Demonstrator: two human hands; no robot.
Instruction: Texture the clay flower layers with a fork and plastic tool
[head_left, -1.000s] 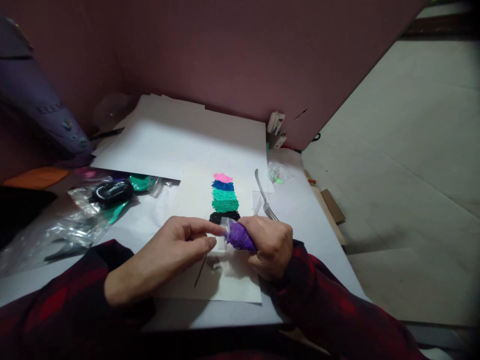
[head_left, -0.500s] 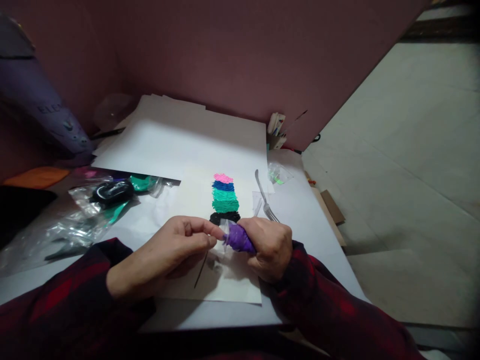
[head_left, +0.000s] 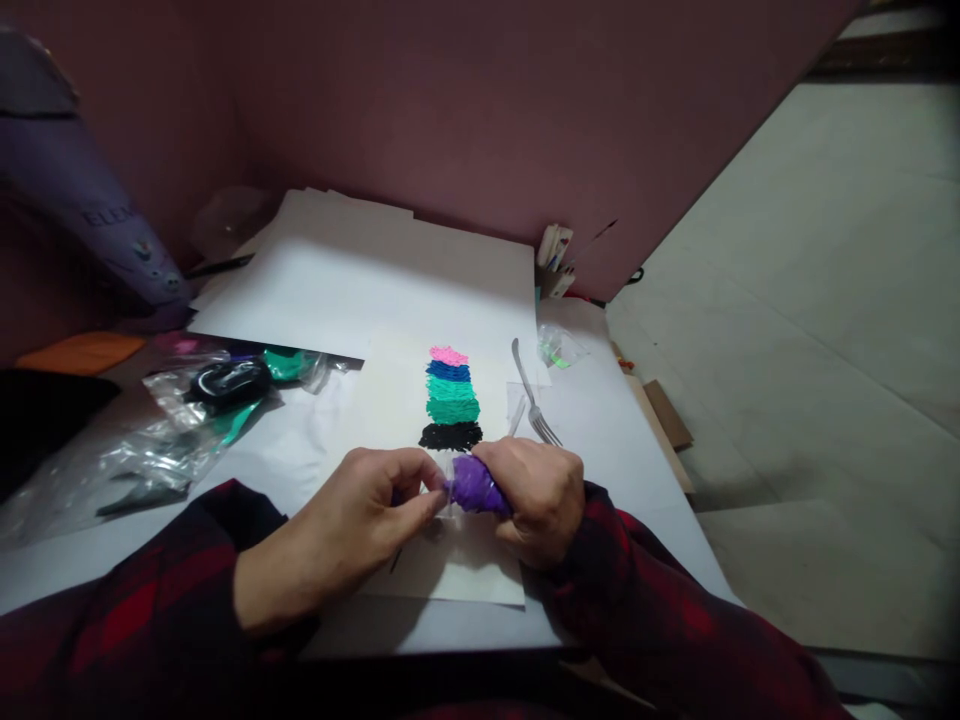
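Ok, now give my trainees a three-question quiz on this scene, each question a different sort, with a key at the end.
1. Multiple choice: what is the right hand gripping?
A) A fork
B) A purple bundle
C) A sheet of paper

2. True or false: the fork lies to the right of the turquoise band.

3. Put in order, from farthest from the person to nearest: black band, pink band, blue band.

Key:
1. B
2. True
3. Pink band, blue band, black band
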